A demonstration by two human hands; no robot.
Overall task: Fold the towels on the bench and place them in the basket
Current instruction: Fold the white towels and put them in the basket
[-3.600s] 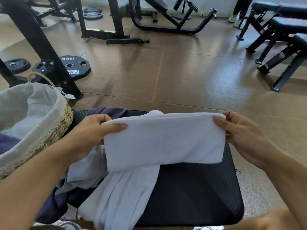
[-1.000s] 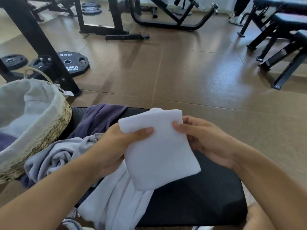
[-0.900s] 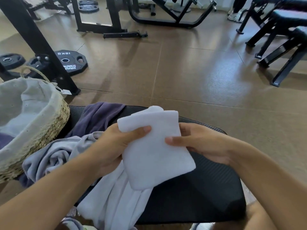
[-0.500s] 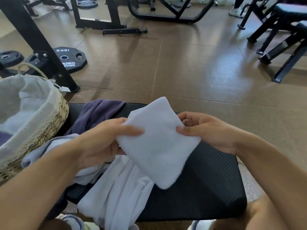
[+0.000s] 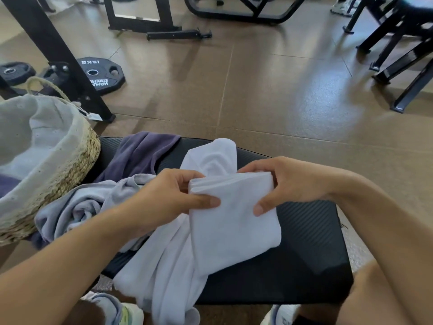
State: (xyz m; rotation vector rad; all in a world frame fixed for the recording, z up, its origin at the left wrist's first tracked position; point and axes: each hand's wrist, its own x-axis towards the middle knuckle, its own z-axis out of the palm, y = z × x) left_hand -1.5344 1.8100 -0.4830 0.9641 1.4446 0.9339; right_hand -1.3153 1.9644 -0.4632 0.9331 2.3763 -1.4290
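A folded white towel (image 5: 232, 221) hangs above the black bench (image 5: 311, 249). My left hand (image 5: 171, 198) pinches its upper left corner and my right hand (image 5: 285, 184) pinches its upper right corner, thumbs on the near face. An unfolded white towel (image 5: 164, 266) lies under it and hangs over the bench's near edge. A pale grey towel (image 5: 86, 205) and a purple towel (image 5: 140, 156) lie crumpled on the bench's left part. The woven basket (image 5: 77, 165) with a light cloth liner stands at the left end.
A black rack upright (image 5: 56, 52) and weight plates (image 5: 100, 76) stand on the brown floor beyond the basket. Other black benches (image 5: 403, 50) are at the far right. My shoes (image 5: 117, 310) show below the bench's near edge.
The wide towel has been folded in half to a narrow stack. In the last half second it turned from tilted to square, and my hands shifted to its top corners.
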